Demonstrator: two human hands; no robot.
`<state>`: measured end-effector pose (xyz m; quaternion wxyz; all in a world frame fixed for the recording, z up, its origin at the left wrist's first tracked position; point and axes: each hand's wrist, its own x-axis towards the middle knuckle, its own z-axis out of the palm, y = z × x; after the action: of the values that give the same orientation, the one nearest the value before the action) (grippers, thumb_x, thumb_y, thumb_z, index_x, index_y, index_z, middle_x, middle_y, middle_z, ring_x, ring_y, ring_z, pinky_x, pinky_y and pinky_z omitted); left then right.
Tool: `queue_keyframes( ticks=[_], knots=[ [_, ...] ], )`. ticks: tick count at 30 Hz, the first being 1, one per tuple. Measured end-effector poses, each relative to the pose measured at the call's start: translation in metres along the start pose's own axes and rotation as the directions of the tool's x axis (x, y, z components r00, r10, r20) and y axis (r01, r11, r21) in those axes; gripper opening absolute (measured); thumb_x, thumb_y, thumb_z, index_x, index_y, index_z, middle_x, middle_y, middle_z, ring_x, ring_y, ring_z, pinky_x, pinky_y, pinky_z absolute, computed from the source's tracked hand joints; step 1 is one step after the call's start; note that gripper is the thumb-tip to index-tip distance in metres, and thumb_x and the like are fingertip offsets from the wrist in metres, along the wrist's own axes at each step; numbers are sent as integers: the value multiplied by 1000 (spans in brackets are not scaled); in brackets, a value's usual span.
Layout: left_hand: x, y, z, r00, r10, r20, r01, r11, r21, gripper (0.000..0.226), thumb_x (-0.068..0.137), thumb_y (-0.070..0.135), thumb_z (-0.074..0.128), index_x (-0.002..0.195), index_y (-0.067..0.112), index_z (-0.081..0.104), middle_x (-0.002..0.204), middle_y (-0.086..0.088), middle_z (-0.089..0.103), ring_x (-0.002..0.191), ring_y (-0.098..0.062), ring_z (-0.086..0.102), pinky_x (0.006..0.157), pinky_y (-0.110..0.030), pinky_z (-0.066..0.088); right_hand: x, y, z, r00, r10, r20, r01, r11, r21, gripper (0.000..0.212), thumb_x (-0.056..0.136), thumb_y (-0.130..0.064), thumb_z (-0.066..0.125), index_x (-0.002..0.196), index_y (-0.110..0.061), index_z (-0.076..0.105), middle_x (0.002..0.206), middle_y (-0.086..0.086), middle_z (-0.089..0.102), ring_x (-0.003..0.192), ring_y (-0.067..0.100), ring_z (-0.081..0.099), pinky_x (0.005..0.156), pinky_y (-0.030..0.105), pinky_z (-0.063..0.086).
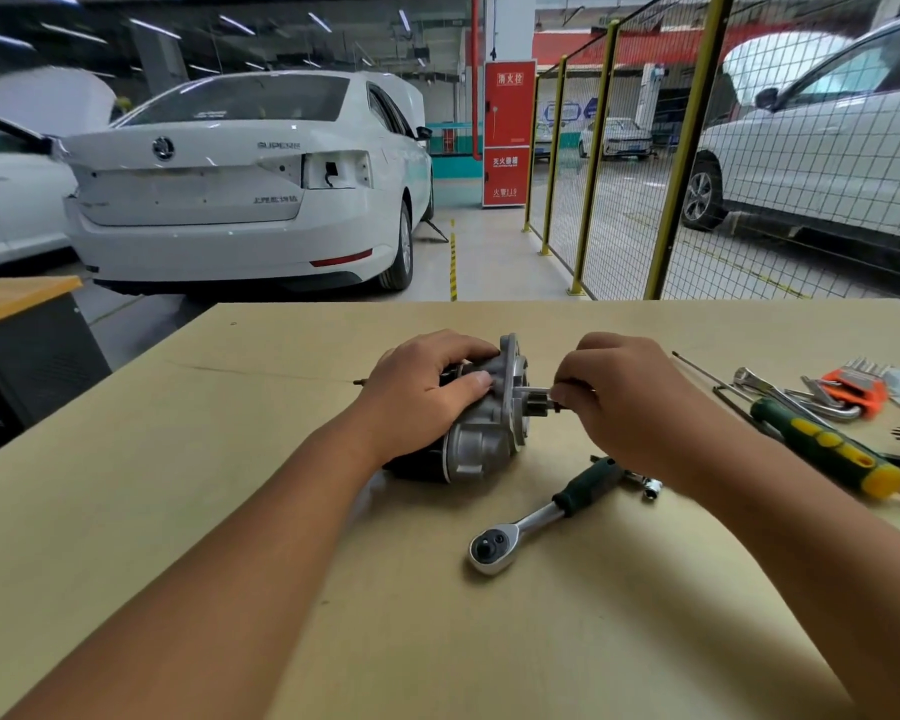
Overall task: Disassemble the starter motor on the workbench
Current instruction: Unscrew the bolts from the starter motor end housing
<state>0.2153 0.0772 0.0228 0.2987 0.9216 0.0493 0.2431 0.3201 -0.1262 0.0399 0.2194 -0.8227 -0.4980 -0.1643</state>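
Head view: the starter motor [481, 418], lying mid-counter [281, 511] and largely assembled, is gripped by the left hand [422, 392] while the right hand's fingers [567, 392] pinch its protruding shaft; most disassembly is judged outstanding.

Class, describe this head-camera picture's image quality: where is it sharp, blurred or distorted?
Head view: the starter motor and ratchet are fairly sharp; the upper left corner smears; wide-angle distortion bends the fence posts; both forearms stretch large; soft shadows lie under the left hand and right hand.
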Motion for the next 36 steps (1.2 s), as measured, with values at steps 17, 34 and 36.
queue_keyframes(
  ticks=[17, 34, 36],
  knots=[
    [-1, 1, 1, 1000, -10, -3, 10, 1000, 11, 45, 88, 41, 53, 126, 26, 71, 117, 10, 70, 113, -17, 62, 103, -46, 47, -1, 0, -1, 998, 40, 54, -38, 998, -45, 21, 101, -22, 57, 101, -13, 76, 94, 0, 55, 78, 18, 52, 63, 19, 35],
    [-1, 1, 0, 1000, -7, -5, 7, 1000, 11, 44, 89, 41, 53, 127, 26, 71, 119, 11, 69, 114, -16, 61, 104, -47, 46, -2, -2, -3, 999, 35, -23, -34, 999, 9, 18, 98, -24, 63, 95, -12, 76, 93, 2, 56, 80, 21, 57, 73, 36, 50],
    [-1, 0, 1, 1000, -12, -6, 12, 1000, 8, 44, 89, 40, 52, 126, 26, 71, 118, 11, 69, 114, -16, 61, 104, -47, 46, 0, -1, -2, 999, 34, 11, -34, 999, -11, 20, 99, -23, 61, 96, -10, 76, 94, 3, 56, 81, 22, 57, 73, 34, 47]
  ],
)
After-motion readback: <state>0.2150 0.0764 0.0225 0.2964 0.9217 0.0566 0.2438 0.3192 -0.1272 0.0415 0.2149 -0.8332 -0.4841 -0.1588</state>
